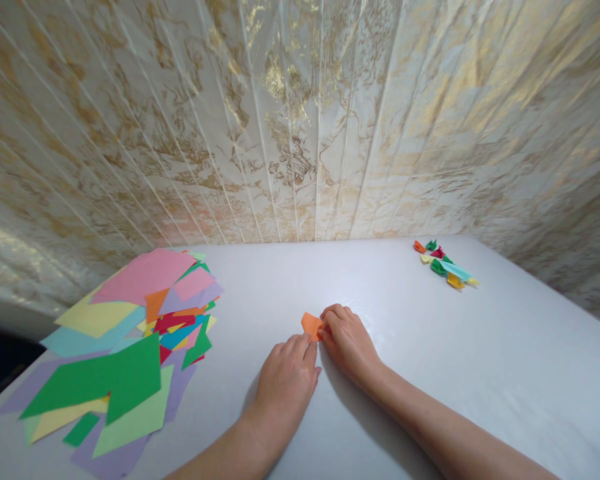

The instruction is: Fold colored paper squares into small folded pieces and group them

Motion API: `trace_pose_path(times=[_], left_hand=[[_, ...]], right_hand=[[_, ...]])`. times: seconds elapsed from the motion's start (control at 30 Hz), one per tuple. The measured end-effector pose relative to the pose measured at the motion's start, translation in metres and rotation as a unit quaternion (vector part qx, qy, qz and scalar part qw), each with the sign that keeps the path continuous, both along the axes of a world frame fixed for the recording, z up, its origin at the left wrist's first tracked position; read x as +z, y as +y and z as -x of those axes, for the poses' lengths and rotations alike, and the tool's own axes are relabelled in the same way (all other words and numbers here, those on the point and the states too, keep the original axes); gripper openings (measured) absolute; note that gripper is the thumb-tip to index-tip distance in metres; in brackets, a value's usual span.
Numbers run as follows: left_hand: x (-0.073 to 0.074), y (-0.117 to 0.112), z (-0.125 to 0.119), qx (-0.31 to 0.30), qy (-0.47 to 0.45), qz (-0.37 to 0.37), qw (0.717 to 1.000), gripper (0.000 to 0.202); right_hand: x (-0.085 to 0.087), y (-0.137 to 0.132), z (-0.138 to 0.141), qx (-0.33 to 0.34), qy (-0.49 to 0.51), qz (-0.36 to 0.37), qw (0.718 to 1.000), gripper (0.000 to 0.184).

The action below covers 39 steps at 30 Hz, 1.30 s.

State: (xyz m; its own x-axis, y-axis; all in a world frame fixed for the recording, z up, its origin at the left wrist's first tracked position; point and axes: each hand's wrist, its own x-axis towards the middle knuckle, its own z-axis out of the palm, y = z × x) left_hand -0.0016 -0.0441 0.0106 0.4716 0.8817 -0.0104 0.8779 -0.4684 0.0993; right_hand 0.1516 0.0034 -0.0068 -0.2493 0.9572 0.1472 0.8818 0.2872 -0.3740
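Note:
A small piece of folded orange paper [311, 325] lies on the white table in front of me. My right hand [349, 341] pinches its right edge, with thumb and fingers closed together and curled. From the lower left, my left hand [289, 371] comes up to the same paper; its fingertips press on the lower edge, the fingers bent and close together. Part of the orange paper is hidden under the fingers of both hands, so its full shape does not show.
A spread pile of coloured paper sheets and scraps covers the table's left side, with a green sheet [100, 377] and a pink sheet [145, 277] on top. Several small folded paper pieces [437, 267] lie at the back right. A patterned gold-and-white curtain [290, 133] hangs behind the table [505, 360].

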Motion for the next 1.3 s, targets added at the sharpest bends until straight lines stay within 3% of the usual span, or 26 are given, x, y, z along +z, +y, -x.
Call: trace_pose_path(times=[0.47, 0.77, 0.97, 1.1, 1.3], left_hand=[[0.002, -0.004, -0.001, -0.003, -0.021, -0.01, 1.0, 0.041], [0.007, -0.003, -0.003, 0.001, 0.017, 0.004, 1.0, 0.045], [0.01, -0.002, -0.002, 0.007, -0.006, 0.007, 1.0, 0.038], [0.01, -0.001, 0.0, 0.006, -0.009, 0.005, 1.0, 0.032], [0.01, 0.001, 0.0, 0.004, -0.015, 0.008, 1.0, 0.032]], right_hand=[[-0.003, -0.001, 0.001, -0.005, -0.022, -0.015, 1.0, 0.013], [0.001, -0.001, 0.002, -0.011, -0.019, -0.005, 1.0, 0.013], [0.007, -0.006, -0.013, 0.036, 0.036, -0.007, 0.999, 0.019], [0.011, -0.016, -0.014, 0.082, -0.003, -0.033, 0.996, 0.023], [0.019, -0.022, -0.008, 0.082, -0.072, -0.024, 0.994, 0.021]])
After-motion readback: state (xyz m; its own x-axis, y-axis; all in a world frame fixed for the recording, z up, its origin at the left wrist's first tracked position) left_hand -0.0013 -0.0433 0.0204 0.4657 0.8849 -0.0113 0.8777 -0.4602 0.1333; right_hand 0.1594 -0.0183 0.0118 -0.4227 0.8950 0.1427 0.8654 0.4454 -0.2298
